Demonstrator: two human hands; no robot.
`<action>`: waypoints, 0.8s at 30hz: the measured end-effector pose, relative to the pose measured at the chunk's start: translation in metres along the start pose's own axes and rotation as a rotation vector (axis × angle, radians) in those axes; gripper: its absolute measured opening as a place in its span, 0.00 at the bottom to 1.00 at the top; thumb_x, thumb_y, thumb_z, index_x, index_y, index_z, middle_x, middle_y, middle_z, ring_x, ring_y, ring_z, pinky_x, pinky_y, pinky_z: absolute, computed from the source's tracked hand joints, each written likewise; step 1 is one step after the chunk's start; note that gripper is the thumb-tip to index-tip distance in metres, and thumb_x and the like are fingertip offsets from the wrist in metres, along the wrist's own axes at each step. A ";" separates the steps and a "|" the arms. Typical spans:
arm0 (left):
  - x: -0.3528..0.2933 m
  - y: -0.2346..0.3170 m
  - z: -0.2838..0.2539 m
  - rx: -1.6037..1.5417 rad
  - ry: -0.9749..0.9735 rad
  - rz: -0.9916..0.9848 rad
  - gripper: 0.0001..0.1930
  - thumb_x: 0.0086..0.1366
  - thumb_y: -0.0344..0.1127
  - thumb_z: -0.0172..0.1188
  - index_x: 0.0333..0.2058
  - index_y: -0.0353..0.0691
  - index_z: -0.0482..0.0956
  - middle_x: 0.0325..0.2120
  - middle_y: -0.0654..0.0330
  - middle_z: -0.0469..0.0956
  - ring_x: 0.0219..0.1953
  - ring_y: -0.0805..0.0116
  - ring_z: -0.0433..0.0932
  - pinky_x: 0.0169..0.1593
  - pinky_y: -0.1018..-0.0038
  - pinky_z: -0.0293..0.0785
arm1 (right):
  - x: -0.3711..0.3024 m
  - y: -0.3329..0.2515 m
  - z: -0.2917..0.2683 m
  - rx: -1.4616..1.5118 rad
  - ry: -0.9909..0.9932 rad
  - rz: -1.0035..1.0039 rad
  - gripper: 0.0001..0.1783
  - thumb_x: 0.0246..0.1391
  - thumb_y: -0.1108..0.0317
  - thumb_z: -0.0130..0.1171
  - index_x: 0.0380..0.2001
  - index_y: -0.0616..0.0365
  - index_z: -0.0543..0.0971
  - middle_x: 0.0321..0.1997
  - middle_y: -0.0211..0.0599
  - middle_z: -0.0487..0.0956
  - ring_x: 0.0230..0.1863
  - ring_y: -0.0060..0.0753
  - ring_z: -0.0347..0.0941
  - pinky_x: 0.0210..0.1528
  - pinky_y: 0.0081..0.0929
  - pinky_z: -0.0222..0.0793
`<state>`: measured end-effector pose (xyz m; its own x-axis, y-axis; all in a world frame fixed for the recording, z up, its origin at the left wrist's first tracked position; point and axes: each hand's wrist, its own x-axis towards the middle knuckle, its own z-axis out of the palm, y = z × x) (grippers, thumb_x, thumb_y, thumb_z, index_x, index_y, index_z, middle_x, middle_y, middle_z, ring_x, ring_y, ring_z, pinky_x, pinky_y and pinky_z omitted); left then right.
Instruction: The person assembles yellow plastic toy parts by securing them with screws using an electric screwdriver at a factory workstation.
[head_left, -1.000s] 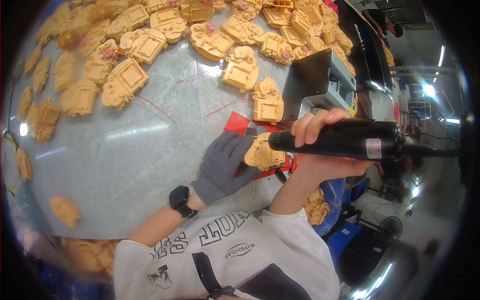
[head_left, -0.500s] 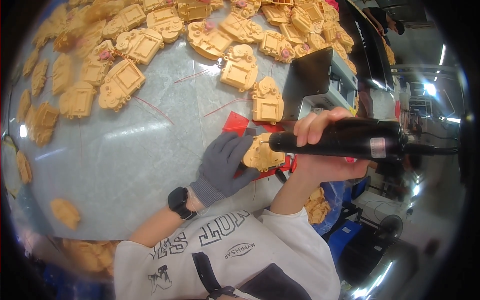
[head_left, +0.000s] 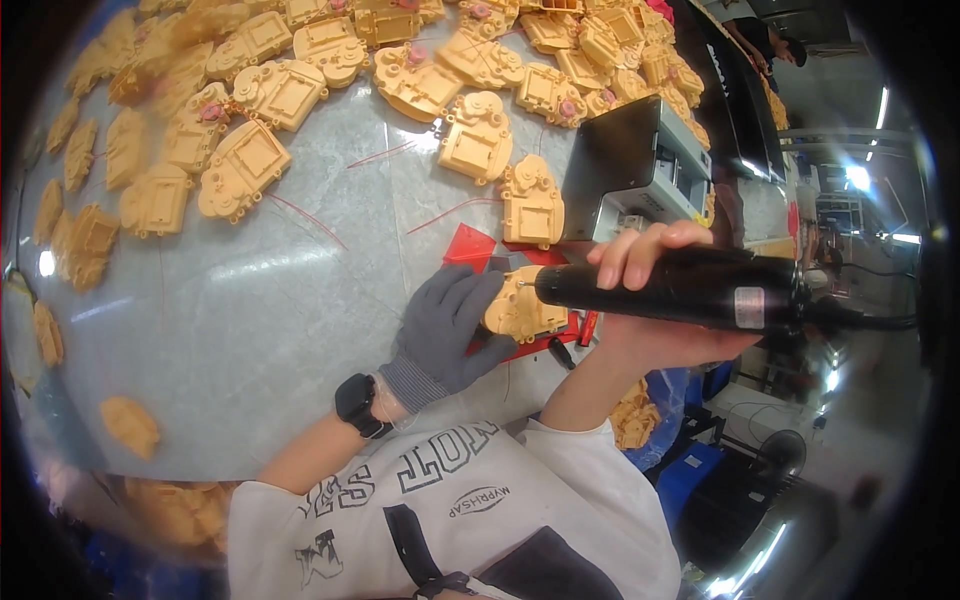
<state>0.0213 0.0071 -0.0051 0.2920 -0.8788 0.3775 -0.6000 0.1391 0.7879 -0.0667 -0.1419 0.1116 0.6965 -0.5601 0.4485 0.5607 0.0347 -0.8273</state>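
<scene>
My left hand (head_left: 447, 322), in a grey knit glove, holds the left edge of a yellow plastic housing (head_left: 532, 313), its fingers above and its thumb below. The housing lies on a red fixture (head_left: 468, 246). Bare, my right hand (head_left: 668, 343) is wrapped round a thick black electric screwdriver (head_left: 690, 285), held almost level. Its thin bit points left and reaches the top of the housing; whether it sits on a screw is too small to tell. Just beyond lies another yellow housing (head_left: 533, 203) with a thin red wire.
Many similar housings (head_left: 283, 92) cover the far and left parts of the grey table (head_left: 290, 330). A black and grey box-shaped machine (head_left: 618, 160) stands beyond my right hand. A black cable (head_left: 865, 312) trails right from the screwdriver. Another person (head_left: 768, 42) is at the far right.
My right hand and the back end of the screwdriver have dipped slightly, while the bit stays at the same place on the housing. My left hand has hardly moved.
</scene>
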 end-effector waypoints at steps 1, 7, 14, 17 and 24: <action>0.000 0.000 0.000 -0.001 0.008 0.007 0.36 0.46 0.40 0.63 0.54 0.32 0.62 0.49 0.49 0.69 0.45 0.47 0.69 0.50 0.59 0.66 | -0.001 -0.002 0.000 0.016 0.009 0.002 0.49 0.42 0.25 0.41 0.46 0.67 0.66 0.24 0.43 0.69 0.23 0.39 0.68 0.30 0.36 0.62; -0.002 -0.001 0.002 0.021 0.006 0.001 0.34 0.47 0.41 0.63 0.52 0.33 0.62 0.49 0.49 0.69 0.46 0.47 0.68 0.50 0.59 0.65 | -0.008 0.006 0.004 0.051 0.100 -0.065 0.47 0.45 0.28 0.40 0.49 0.65 0.63 0.25 0.43 0.69 0.23 0.37 0.67 0.28 0.34 0.61; -0.002 -0.001 0.002 0.018 0.007 0.001 0.34 0.47 0.41 0.63 0.52 0.33 0.62 0.49 0.49 0.68 0.46 0.46 0.68 0.51 0.59 0.65 | -0.009 0.014 0.003 -0.012 0.185 -0.167 0.45 0.48 0.28 0.37 0.48 0.63 0.63 0.24 0.42 0.70 0.17 0.34 0.66 0.23 0.30 0.60; -0.001 -0.001 0.003 0.008 0.005 0.005 0.34 0.47 0.41 0.63 0.52 0.33 0.62 0.49 0.49 0.68 0.46 0.46 0.68 0.51 0.59 0.65 | -0.009 0.013 0.008 -0.089 0.193 -0.187 0.44 0.47 0.27 0.37 0.43 0.63 0.65 0.22 0.41 0.70 0.15 0.33 0.65 0.20 0.28 0.60; -0.001 0.000 0.001 0.015 -0.009 -0.013 0.35 0.47 0.40 0.62 0.53 0.33 0.62 0.50 0.49 0.68 0.46 0.46 0.68 0.50 0.59 0.65 | -0.007 0.014 0.012 -0.098 0.161 -0.164 0.45 0.44 0.25 0.38 0.40 0.63 0.65 0.20 0.41 0.70 0.14 0.33 0.65 0.17 0.26 0.59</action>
<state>0.0200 0.0074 -0.0058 0.2932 -0.8846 0.3626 -0.6073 0.1206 0.7853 -0.0583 -0.1277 0.1009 0.5151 -0.6769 0.5258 0.6084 -0.1434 -0.7806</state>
